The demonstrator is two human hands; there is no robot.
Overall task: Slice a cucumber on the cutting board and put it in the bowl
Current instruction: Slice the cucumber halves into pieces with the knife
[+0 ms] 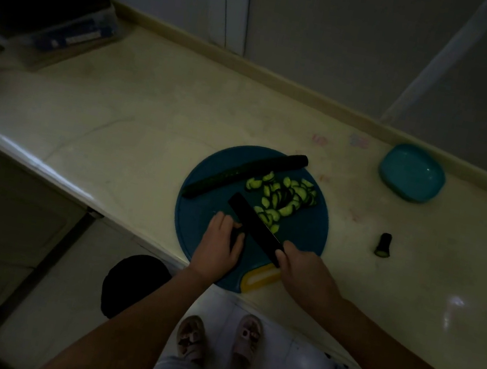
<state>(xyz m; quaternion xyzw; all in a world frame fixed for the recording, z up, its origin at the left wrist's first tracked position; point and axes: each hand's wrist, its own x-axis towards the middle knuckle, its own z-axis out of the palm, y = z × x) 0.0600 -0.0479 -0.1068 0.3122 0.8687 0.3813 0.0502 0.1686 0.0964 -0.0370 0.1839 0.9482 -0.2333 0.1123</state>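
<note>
A round blue cutting board (203,219) with a yellow handle lies on the pale counter. Along its far left side rests a long dark cucumber half (245,175). A heap of half-moon cucumber slices (284,196) covers the board's right half. My right hand (301,271) grips the handle of a black knife (253,223), whose blade lies across the board just left of the slices. My left hand (220,245) presses down a short dark cucumber piece (237,238) right beside the blade. The teal bowl (412,172) sits at the far right, holding nothing.
A cut-off cucumber end (383,245) lies on the counter right of the board. A dark box and bags (53,20) crowd the far left corner. The counter's front edge runs diagonally; below it are a dark stool (133,282) and my feet.
</note>
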